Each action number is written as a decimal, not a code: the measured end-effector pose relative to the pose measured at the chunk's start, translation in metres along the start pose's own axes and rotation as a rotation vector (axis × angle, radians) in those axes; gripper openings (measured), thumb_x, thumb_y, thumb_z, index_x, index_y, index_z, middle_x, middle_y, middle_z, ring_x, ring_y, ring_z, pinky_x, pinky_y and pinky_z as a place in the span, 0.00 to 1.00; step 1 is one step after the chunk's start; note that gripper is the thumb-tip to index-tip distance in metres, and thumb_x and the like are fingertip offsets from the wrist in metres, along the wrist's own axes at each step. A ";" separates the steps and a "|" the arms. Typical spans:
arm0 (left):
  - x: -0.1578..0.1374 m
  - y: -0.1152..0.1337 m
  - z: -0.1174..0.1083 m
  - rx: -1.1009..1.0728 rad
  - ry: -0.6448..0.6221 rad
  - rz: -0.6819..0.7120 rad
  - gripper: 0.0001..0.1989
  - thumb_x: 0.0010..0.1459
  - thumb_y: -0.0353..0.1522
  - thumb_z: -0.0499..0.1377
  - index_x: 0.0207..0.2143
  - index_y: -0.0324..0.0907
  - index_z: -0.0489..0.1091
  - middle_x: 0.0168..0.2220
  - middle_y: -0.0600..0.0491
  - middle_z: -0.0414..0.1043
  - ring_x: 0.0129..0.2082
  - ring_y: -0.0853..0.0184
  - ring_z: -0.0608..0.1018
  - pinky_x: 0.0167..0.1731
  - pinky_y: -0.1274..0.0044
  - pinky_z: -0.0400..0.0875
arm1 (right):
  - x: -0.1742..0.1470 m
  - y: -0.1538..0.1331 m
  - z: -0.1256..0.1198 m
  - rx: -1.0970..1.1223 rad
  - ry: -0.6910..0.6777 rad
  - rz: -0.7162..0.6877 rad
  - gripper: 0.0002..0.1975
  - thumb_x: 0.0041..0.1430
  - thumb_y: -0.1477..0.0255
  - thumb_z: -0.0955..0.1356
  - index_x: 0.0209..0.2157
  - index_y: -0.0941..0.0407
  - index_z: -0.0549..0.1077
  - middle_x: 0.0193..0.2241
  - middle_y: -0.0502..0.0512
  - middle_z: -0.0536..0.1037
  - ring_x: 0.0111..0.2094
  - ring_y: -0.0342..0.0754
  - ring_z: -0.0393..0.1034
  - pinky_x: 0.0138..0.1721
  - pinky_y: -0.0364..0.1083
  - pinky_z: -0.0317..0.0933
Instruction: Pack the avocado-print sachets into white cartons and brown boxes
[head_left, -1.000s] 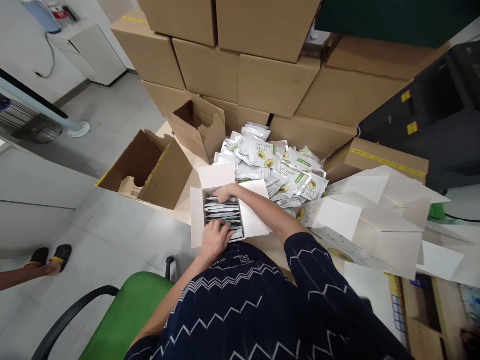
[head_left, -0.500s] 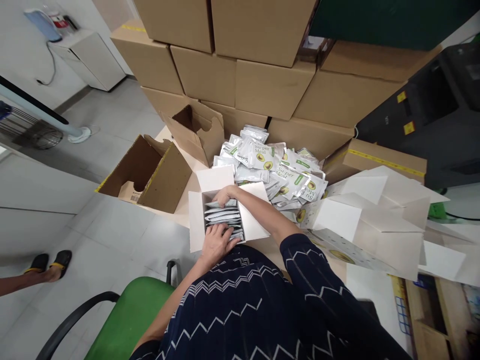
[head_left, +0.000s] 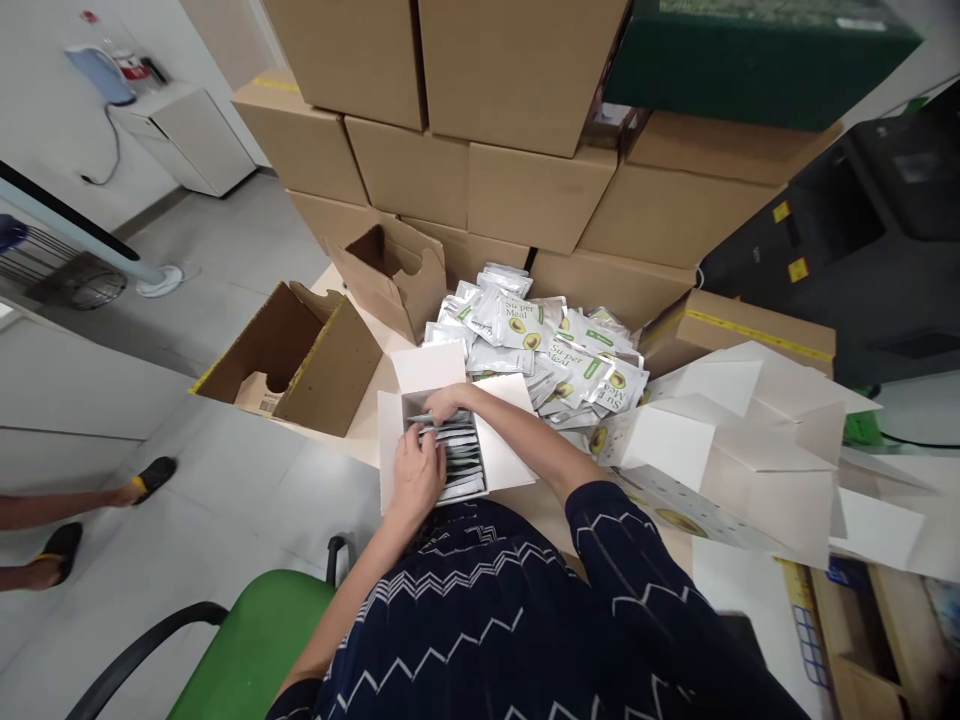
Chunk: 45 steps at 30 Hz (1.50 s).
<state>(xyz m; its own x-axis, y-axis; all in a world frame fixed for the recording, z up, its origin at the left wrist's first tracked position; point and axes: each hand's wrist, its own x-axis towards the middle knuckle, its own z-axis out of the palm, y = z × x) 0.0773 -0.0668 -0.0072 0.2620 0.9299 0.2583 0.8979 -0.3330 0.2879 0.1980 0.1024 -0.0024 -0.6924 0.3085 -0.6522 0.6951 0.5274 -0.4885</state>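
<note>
An open white carton (head_left: 386, 430) stands before me with its flaps folded out. Inside is a row of silvery sachets (head_left: 461, 470), standing on edge. My right hand (head_left: 446, 400) reaches in at the far end, its fingers curled around the farthest sachets; the fingertips are partly hidden. My left hand (head_left: 418, 472) lies over the left side of the row, fingers bent and slightly apart, touching the sachet tops without gripping any I can see. Behind the carton lies a loose heap of the same kind of sachets (head_left: 521, 325), printed "Super Meal" with avocados.
Two open brown boxes (head_left: 330, 365) (head_left: 427, 285) stand at the left. Stacked brown cartons (head_left: 525, 80) form a wall behind. Unfilled-looking white cartons (head_left: 757, 440) crowd the right. A green chair (head_left: 255, 640) is at lower left; another person's feet (head_left: 64, 550) show on the floor.
My left hand has moved from the near end of the sachet row toward the far end, uncovering the near sachets. My right hand stays at the far end. The other person's feet have shifted.
</note>
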 end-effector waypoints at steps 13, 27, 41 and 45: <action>0.007 -0.005 0.026 0.039 -0.006 -0.025 0.12 0.67 0.34 0.49 0.42 0.37 0.69 0.62 0.32 0.66 0.66 0.45 0.64 0.60 0.51 0.63 | -0.093 0.003 -0.011 0.321 0.316 -0.133 0.15 0.60 0.74 0.69 0.48 0.59 0.78 0.49 0.60 0.81 0.48 0.50 0.76 0.49 0.45 0.67; 0.009 0.001 0.016 0.093 -0.125 -0.051 0.18 0.66 0.41 0.54 0.44 0.35 0.73 0.63 0.33 0.65 0.66 0.42 0.64 0.63 0.52 0.61 | -0.069 0.138 -0.019 0.529 0.917 1.068 0.54 0.56 0.50 0.71 0.73 0.53 0.39 0.72 0.70 0.38 0.68 0.72 0.47 0.60 0.64 0.56; 0.009 0.002 0.013 0.098 -0.163 -0.049 0.19 0.66 0.42 0.53 0.45 0.35 0.73 0.64 0.32 0.64 0.67 0.44 0.63 0.64 0.52 0.58 | -0.125 0.130 -0.005 0.262 1.067 1.029 0.20 0.65 0.78 0.61 0.57 0.61 0.69 0.49 0.69 0.76 0.51 0.59 0.72 0.51 0.54 0.65; 0.009 0.002 0.012 0.105 -0.175 -0.043 0.20 0.67 0.43 0.52 0.47 0.35 0.72 0.64 0.33 0.63 0.67 0.45 0.62 0.65 0.53 0.58 | -0.182 0.098 -0.001 0.293 1.440 0.680 0.16 0.65 0.70 0.63 0.52 0.57 0.73 0.43 0.60 0.79 0.46 0.56 0.73 0.50 0.54 0.66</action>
<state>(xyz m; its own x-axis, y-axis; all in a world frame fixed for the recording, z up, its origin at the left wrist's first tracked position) 0.0859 -0.0575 -0.0154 0.2715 0.9590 0.0811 0.9392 -0.2824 0.1954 0.3920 0.0990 0.0687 0.2624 0.9460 0.1904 0.8268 -0.1187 -0.5498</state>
